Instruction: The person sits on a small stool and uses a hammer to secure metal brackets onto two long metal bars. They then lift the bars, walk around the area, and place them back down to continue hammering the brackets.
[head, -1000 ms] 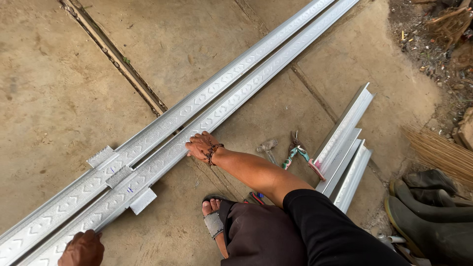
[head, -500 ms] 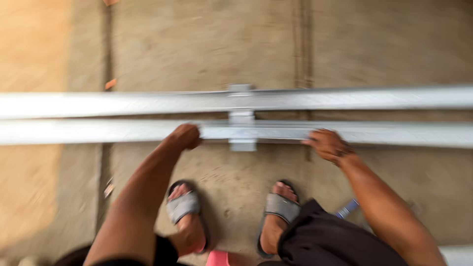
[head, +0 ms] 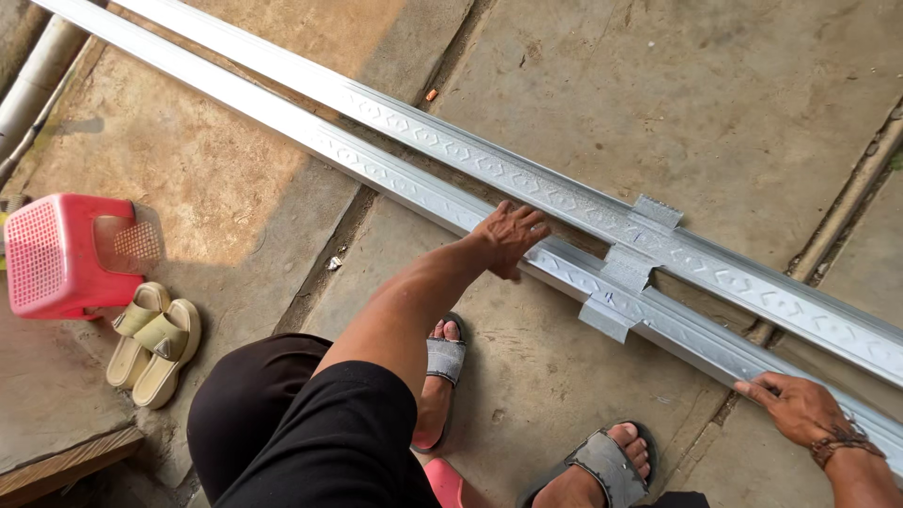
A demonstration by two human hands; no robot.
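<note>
Two long rails run side by side on the floor (head: 715, 113). A bracket (head: 625, 266) lies across both. On the near rail (head: 395, 183) I see left hand (head: 510, 235) left of the bracket, right hand (head: 798, 410) right. Stool (head: 66, 256) far left, sandals (head: 155, 343) before it.

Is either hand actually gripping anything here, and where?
Nothing is gripped. The left hand lies flat on the nearer metal rail, and the right hand presses its near edge further along.
</note>
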